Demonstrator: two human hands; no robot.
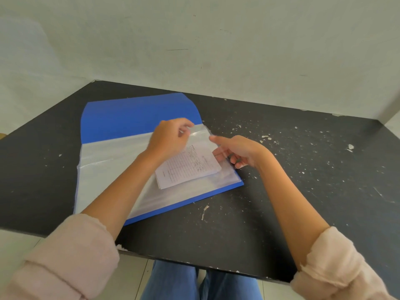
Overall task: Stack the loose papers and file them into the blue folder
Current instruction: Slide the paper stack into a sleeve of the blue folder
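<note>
The blue folder [129, 118] lies open on the black table, its cover flipped back toward the wall and its clear plastic sleeves [104, 169] spread toward me. A small stack of printed papers [186, 169] rests on the sleeves near the folder's right edge. My left hand [167, 137] pinches the top corner of a clear sleeve and lifts it above the papers. My right hand [238, 151] hovers at the right edge of the folder with fingers loosely curled, its fingertips touching the sleeve edge beside the papers.
The black table [281, 191] has chipped paint flecks across its right half. A pale wall [216, 40] stands right behind it. The table's front edge runs above my knees in blue jeans [194, 282].
</note>
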